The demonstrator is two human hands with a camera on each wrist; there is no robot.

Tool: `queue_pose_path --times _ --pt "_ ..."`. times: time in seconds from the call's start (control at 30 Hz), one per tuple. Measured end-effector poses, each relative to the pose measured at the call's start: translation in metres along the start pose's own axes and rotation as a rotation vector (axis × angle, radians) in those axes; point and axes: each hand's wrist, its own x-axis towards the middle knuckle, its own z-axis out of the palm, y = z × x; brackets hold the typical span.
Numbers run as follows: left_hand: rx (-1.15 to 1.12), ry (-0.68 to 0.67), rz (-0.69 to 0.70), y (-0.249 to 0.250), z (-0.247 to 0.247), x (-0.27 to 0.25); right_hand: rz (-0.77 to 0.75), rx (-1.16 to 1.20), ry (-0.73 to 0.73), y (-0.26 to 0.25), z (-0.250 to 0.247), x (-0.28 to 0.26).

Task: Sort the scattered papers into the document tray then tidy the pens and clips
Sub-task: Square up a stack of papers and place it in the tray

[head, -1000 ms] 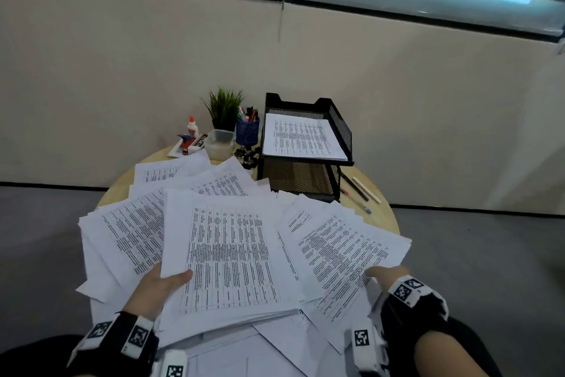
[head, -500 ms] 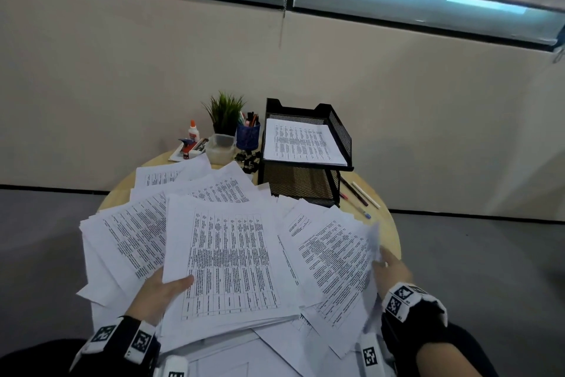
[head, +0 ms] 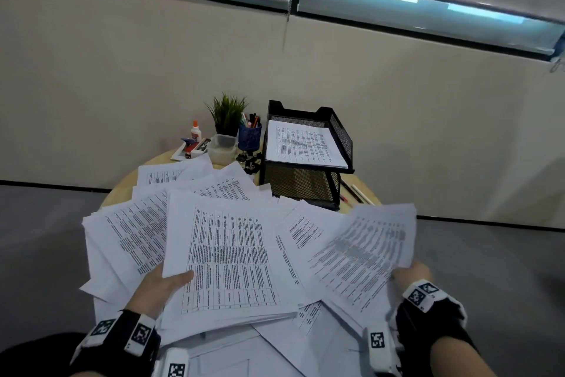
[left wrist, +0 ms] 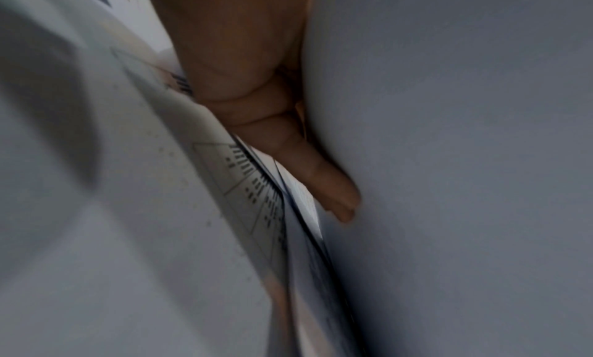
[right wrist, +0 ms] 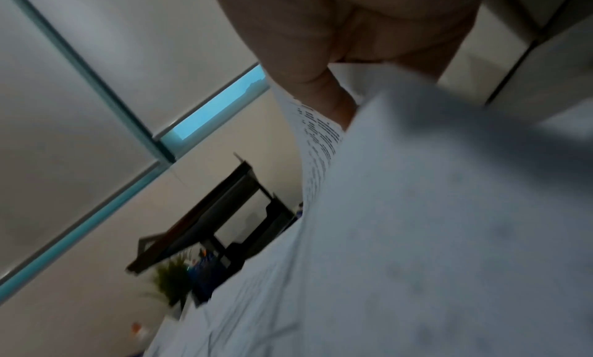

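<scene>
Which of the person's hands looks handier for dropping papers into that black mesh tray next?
Probably the right hand. It already grips a lifted sheaf of white printed papers, and the black mesh document tray stands on its side of the table. The left hand holds a thicker stack farther away.

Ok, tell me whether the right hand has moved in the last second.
Yes. The right hand has lifted a sheaf of papers off the table, up and outward to the right, judged against the black tray.

text: none legible | papers (head: pixel 227 254): print too small to read
</scene>
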Motion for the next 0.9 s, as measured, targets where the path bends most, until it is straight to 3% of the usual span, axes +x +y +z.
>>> queue_pose_path --times 0.1,0.2,0.63,0.9 --pt "-0.025 0.010 -0.020 0.000 -0.002 0.003 0.006 0.068 0.077 -0.001 -0.019 0.004" --pt "-0.037 0.004 -0.018 0.001 -0.002 0.004 0.016 0.051 0.061 -0.004 -0.024 0.007" --pt "-0.038 0.061 0.006 0.003 -0.003 0.002 0.110 -0.216 -0.330 -0.019 0.035 -0.026" --pt "-0.015 0.077 -0.015 -0.005 0.000 0.003 0.071 -0.068 -0.352 -0.023 0.055 -0.027"
